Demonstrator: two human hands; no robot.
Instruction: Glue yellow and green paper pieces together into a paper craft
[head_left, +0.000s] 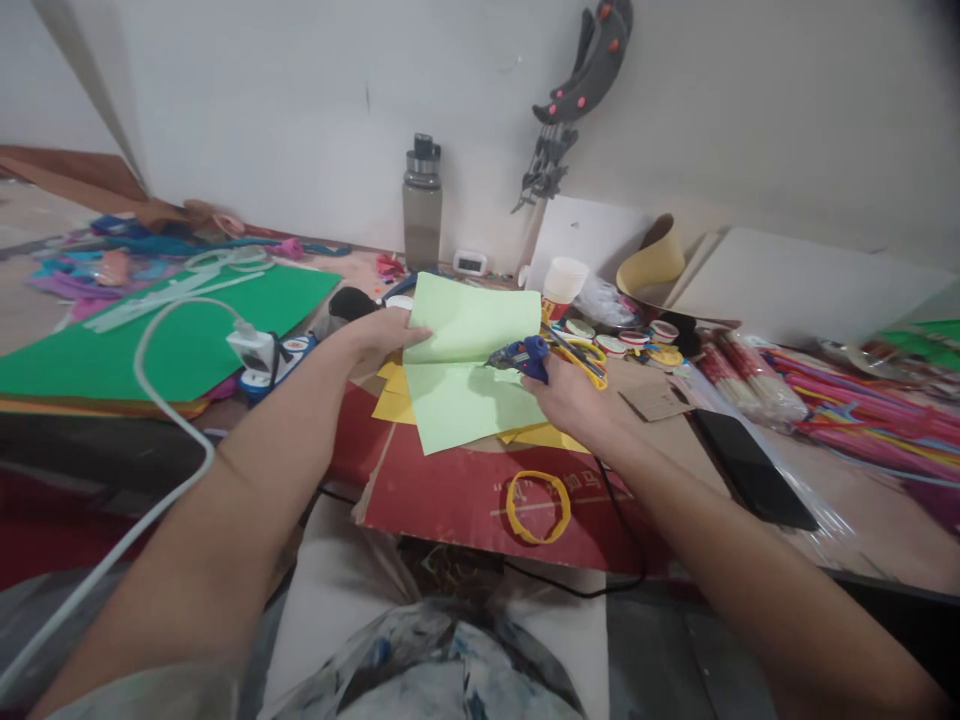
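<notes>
two hands i see occupied: left hand [382, 337] pinching the green paper [469, 405] above the red board [442, 490], right hand [570, 395] gripping the blue glue gun [532, 355] at its fold; a snagged black cord [622, 518] could smear glue.

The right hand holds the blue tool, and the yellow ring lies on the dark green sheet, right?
No: the head view shows the yellow ring lying on the red board. The right hand does hold the blue tool.
</notes>
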